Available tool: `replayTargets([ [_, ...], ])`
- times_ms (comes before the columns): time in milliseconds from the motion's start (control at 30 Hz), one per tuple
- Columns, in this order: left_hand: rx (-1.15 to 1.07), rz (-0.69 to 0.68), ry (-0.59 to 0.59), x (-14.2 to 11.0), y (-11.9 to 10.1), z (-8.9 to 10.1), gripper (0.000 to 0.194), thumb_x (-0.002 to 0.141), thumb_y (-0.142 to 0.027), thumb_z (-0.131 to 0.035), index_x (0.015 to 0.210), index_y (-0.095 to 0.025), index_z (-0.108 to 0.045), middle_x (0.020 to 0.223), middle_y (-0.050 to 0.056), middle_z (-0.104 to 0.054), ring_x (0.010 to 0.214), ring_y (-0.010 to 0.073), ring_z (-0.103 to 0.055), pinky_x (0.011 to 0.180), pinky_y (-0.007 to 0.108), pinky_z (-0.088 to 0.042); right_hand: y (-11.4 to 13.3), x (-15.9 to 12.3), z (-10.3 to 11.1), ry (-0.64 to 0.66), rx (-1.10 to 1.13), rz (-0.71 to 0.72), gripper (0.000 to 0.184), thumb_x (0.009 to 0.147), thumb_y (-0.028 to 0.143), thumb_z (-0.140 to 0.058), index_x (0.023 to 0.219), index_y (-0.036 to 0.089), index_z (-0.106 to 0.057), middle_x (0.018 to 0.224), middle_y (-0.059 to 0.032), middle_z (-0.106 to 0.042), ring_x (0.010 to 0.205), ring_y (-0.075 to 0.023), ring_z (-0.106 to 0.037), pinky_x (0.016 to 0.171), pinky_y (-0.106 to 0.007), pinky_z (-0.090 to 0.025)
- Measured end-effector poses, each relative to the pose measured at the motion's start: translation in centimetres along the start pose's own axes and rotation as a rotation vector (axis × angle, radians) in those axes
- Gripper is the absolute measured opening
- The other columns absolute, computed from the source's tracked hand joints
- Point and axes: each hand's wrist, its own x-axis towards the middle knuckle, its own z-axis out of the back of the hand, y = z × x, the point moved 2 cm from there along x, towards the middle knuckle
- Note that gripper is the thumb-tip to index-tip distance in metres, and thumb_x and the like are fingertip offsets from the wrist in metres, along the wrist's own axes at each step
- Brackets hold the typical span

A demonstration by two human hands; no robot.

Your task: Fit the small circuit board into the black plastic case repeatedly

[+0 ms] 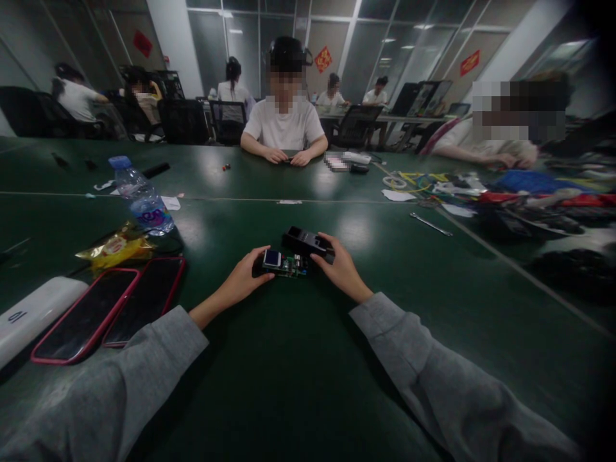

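Observation:
A small green circuit board [291, 265] with a little square screen lies between the fingers and thumb of my left hand [250, 268], which grips its left end. My right hand [341, 264] is closed around the right end of a black plastic casing [304, 240]. The casing is tilted and sits just behind the board, its near edge close to the board's far edge. Whether the two parts touch, I cannot tell. Both hands are low over the green table [289, 359].
On the left are two phones in red cases [89, 314], a white power bank [36, 314], a yellow snack packet [115, 249] and a water bottle [144, 199]. To the right lie a wrench [430, 224] and a cable heap [529, 192]. A person [286, 122] sits opposite.

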Motion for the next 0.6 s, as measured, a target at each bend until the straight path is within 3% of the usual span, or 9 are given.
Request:
replayTargets([
  [100,0.000,-0.016,-0.008,0.1,0.1,-0.1,0.064,0.084,-0.026,-0.066,0.141,-0.026,-0.037,0.141,0.010,-0.050,0.130,0.0270,-0.049,0.108,0.052,-0.040,1.4,0.1,0.2,-0.032,0.117,0.005,0.054,0.084,0.035,-0.066,0.133,0.023,-0.046,0.129,-0.0115,-0.057,0.114,-0.0266,-0.061,0.101,-0.050,-0.049],
  [333,0.008,-0.004,-0.026,0.1,0.2,-0.2,0.059,0.083,-0.029,-0.066,0.136,-0.019,-0.041,0.135,0.013,-0.054,0.126,0.0285,-0.053,0.105,0.053,-0.043,5.7,-0.4,0.5,0.160,0.200,0.077,0.054,0.086,0.034,-0.065,0.135,0.026,-0.045,0.131,-0.0096,-0.055,0.120,-0.0262,-0.057,0.105,-0.049,-0.048],
  [600,-0.009,0.012,-0.041,0.3,0.3,-0.3,0.060,0.082,-0.030,-0.068,0.134,-0.016,-0.040,0.133,0.015,-0.056,0.123,0.0279,-0.056,0.105,0.050,-0.044,5.2,-0.8,0.0,0.202,0.162,0.113,0.052,0.085,0.031,-0.067,0.132,0.025,-0.047,0.129,-0.0096,-0.056,0.119,-0.0255,-0.058,0.103,-0.049,-0.048],
])
